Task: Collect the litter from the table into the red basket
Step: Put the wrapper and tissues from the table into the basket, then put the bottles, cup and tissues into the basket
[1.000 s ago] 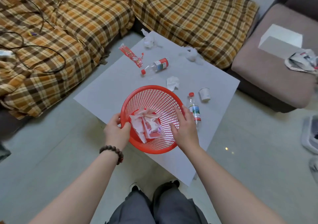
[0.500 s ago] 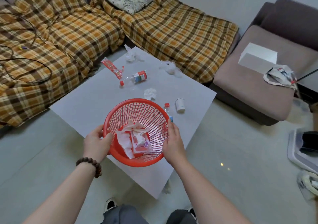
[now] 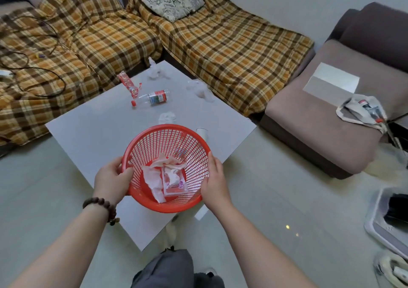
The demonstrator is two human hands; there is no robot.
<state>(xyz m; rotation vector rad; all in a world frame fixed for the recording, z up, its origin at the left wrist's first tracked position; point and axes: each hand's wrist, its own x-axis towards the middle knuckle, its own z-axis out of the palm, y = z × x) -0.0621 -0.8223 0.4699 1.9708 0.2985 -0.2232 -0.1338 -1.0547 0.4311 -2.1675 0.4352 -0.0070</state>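
Observation:
I hold the red basket (image 3: 194, 141) over the near part of the white table (image 3: 92, 130). My left hand (image 3: 111, 178) grips its left rim, thumb inside. My right hand (image 3: 213, 180) grips the right side. Inside lie crumpled paper and a pink packet (image 3: 170, 177). On the table lie a plastic bottle (image 3: 153, 98) with a red cap, a red wrapper (image 3: 128, 85), a crumpled tissue (image 3: 167, 117), two clear plastic scraps (image 3: 199, 90) and a white cup (image 3: 202, 131), half hidden behind the basket. A second bottle shows only faintly through the mesh.
A plaid-covered sofa (image 3: 220, 44) wraps round the table's far and left sides, with black cables (image 3: 33, 71) on it. A brown ottoman (image 3: 326, 115) with a white box stands at the right. My knees (image 3: 167, 270) are below, and a grey tray (image 3: 388, 219) lies on the floor.
The basket has come up off the table and toward me, held in both hands. It now covers the upright bottle and part of the cup. My view has tilted up.

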